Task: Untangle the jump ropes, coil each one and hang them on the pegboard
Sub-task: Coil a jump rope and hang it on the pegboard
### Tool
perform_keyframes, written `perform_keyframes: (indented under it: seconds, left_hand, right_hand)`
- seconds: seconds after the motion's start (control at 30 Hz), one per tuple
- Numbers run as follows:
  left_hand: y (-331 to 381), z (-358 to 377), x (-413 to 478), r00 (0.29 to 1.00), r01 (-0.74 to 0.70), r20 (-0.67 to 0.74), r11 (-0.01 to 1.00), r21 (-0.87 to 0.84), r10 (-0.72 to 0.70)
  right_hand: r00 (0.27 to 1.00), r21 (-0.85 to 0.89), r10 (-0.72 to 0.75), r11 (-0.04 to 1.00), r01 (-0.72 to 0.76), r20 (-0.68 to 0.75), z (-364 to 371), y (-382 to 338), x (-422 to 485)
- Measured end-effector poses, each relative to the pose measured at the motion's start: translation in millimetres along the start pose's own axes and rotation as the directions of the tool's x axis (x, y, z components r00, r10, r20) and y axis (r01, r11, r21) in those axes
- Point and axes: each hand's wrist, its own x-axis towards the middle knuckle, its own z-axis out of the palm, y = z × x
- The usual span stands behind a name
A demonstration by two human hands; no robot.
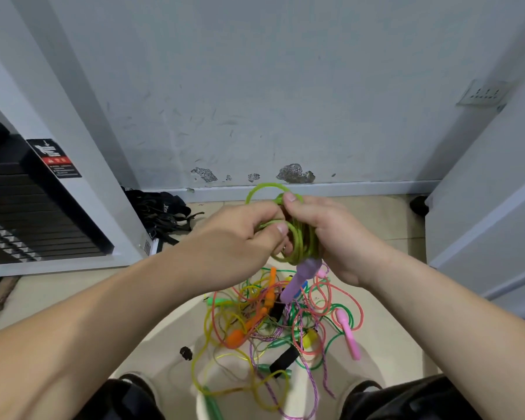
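Note:
A lime-green jump rope point(300, 237) is wound into a coil between both hands, held up in front of the wall. My left hand point(240, 237) pinches strands of the coil with thumb and fingers. My right hand point(331, 231) grips the bundle, thumb on top, and a purple handle point(297, 280) hangs down from it. Below, on the floor, lies a tangled pile of jump ropes point(273, 322) in pink, green, yellow, orange and purple, with pink point(349, 334) and orange point(240, 334) handles showing. No pegboard is in view.
A grey wall with chipped paint point(294, 172) stands straight ahead. A black weight stack point(28, 207) in a white frame is at the left, with black straps point(161, 213) on the floor beside it. A white panel point(491, 207) closes the right side. My shoes point(361, 389) flank the pile.

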Motion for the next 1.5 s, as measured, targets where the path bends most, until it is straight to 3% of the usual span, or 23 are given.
perform_keyframes:
  seconds: [0.13,0.23,0.3,0.37,0.43,0.5,0.57,0.63,0.73,0.83,0.9,0.93,1.0,1.07,1.1,1.17,1.23,1.33,1.5]
  left_hand:
    - [5,2,0,0.983,-0.096,-0.143,0.989,0.111,0.112]
    - [8,-1,2,0.981,-0.143,-0.148,0.986,-0.084,0.129]
    - [2,-3,6,0.991,-0.056,-0.128,0.995,-0.081,0.046]
    - [-4,-2,9,0.996,0.075,-0.041,0.996,-0.038,-0.077]
    - [-11,0,10,0.972,0.187,0.119,0.974,0.130,-0.203]
    - [-15,4,8,0.906,0.213,0.269,0.899,0.382,-0.328]
    - [-16,11,4,0.829,0.249,0.371,0.870,0.425,-0.418]
    - [-19,17,3,0.829,0.318,0.361,0.891,0.324,-0.427]
    - [-24,19,10,0.916,0.350,0.242,0.932,-0.092,-0.320]
    - [-20,16,20,0.964,0.250,0.050,0.829,-0.500,-0.260]
    - [-19,14,24,0.960,0.142,-0.123,0.814,-0.563,-0.252]
    - [-23,13,26,0.952,0.098,-0.202,0.854,-0.511,-0.230]
    - [-39,12,28,0.958,0.082,-0.257,0.980,-0.179,-0.127]
    - [-46,18,25,0.989,0.129,-0.090,0.977,0.170,-0.114]
    - [-45,24,22,0.990,0.133,0.008,0.961,0.244,-0.140]
    - [-39,39,15,0.984,0.111,0.111,0.970,0.218,-0.138]
    - [-30,52,12,0.987,0.070,0.128,0.975,0.213,-0.099]
    - [-18,57,15,0.994,-0.005,0.103,0.936,0.353,-0.034]
    - [-14,28,21,0.985,0.125,0.074,0.935,0.332,-0.158]
  right_hand:
    - [0.991,0.010,0.128,0.992,-0.129,0.043,4,4,1]
    - [0.985,0.215,0.163,0.965,-0.148,-0.052,2,3,5]
    - [0.976,0.334,0.194,0.930,-0.152,-0.098,-3,-1,6]
    - [0.968,0.412,0.213,0.900,-0.141,-0.134,-9,-5,6]
    - [0.951,0.454,0.225,0.884,-0.109,-0.211,-18,-8,8]
    - [0.924,0.479,0.239,0.875,-0.071,-0.299,-27,-11,9]
    - [0.907,0.443,0.243,0.894,-0.071,-0.344,-33,-11,10]
    - [0.910,0.390,0.250,0.914,-0.109,-0.332,-32,-11,9]
    - [0.933,0.304,0.272,0.932,-0.196,-0.236,-21,-10,6]
    - [0.935,0.249,0.317,0.929,-0.273,-0.157,-13,-7,3]
    - [0.931,0.242,0.340,0.922,-0.302,-0.132,-12,-6,2]
    - [0.930,0.253,0.346,0.917,-0.308,-0.124,-12,-7,2]
    - [0.933,0.327,0.343,0.899,-0.292,-0.110,-13,-11,2]
    - [0.939,0.448,0.331,0.857,-0.255,-0.098,-12,-15,2]
    - [0.943,0.503,0.320,0.832,-0.233,-0.091,-11,-16,2]
    - [0.950,0.537,0.294,0.821,-0.194,-0.106,-8,-13,4]
    - [0.952,0.404,0.225,0.906,-0.127,-0.206,-5,-5,6]
    - [0.932,0.040,0.043,0.999,-0.031,-0.360,-4,2,8]
    - [0.927,-0.374,-0.148,0.927,0.008,-0.346,-10,0,8]
